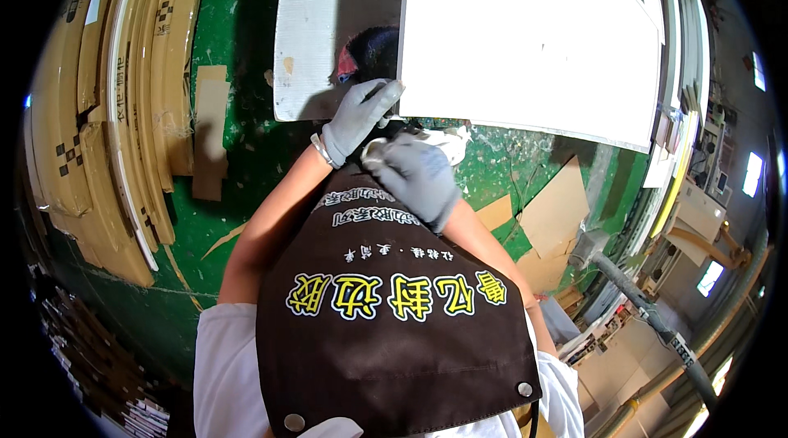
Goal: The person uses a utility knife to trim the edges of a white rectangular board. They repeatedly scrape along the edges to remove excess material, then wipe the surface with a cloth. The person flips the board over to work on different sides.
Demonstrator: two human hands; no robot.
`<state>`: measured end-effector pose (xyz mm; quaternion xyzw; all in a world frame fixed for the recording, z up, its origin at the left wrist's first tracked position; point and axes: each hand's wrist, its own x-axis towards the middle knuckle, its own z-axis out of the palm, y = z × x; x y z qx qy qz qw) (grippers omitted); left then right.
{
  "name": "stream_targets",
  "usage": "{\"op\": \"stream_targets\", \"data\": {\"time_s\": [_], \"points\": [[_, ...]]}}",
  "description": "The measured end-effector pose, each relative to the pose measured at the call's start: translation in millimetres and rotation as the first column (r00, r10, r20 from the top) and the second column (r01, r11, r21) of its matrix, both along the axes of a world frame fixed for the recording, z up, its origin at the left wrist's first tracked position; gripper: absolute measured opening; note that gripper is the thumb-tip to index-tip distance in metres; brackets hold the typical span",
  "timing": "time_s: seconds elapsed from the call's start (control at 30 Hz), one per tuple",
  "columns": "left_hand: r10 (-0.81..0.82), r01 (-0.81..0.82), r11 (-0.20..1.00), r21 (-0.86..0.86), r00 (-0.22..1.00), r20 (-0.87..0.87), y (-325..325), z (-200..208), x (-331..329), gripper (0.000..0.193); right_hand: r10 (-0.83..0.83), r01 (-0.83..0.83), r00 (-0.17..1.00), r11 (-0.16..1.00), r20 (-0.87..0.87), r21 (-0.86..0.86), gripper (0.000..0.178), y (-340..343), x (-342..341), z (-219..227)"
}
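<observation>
Left hand (359, 114) pressed flat on white panel (533, 36) corner; right hand (417, 175) bunched around white rag (443, 142) just below. Risk: panel sliding off its near edge if pushed unevenly.

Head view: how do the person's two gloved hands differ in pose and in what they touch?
The left hand reaches forward, fingers extended, onto the corner edge of the large white panel; the right hand is curled, nearer the brown apron. The right hand is closed on a white cloth; the left hand holds nothing visible. Both wear grey gloves.
</observation>
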<state>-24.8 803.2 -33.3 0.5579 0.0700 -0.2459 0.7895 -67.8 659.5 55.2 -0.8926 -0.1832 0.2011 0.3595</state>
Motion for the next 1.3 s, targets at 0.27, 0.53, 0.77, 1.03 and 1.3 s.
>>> {"op": "stream_targets", "data": {"time_s": [0.27, 0.53, 0.77, 1.03, 1.3], "points": [[-0.266, 0.256, 0.959, 0.125, 0.962, 0.066, 29, -4, -19, 0.024, -0.509, 0.598, 0.775, 0.783, -0.375, 0.172, 0.015, -36, -15, 29], [-0.471, 0.458, 0.881, 0.113, 0.839, 0.272, 33, -7, -29, 0.03, -0.466, 0.416, 0.88, 0.85, 0.096, 0.323, 0.02, 7, -21, -30], [-0.812, 0.317, 0.584, 0.748, 0.23, 0.536, 36, 9, 1, 0.021, -0.528, 0.49, 0.848, 0.762, -0.031, 0.424, 0.03, -28, -17, -65], [-0.431, 0.324, 0.715, 0.619, 0.902, 0.026, -17, 10, 83, 0.025, -0.895, 0.847, 0.386, 0.248, -0.224, 0.47, 0.023, -236, 6, -121], [-0.213, 0.168, 0.623, 0.764, 0.976, -0.041, -49, 57, 140, 0.028, -0.92, 0.905, -0.156, 0.014, 0.361, 0.426, 0.013, -445, 31, -165]]}}
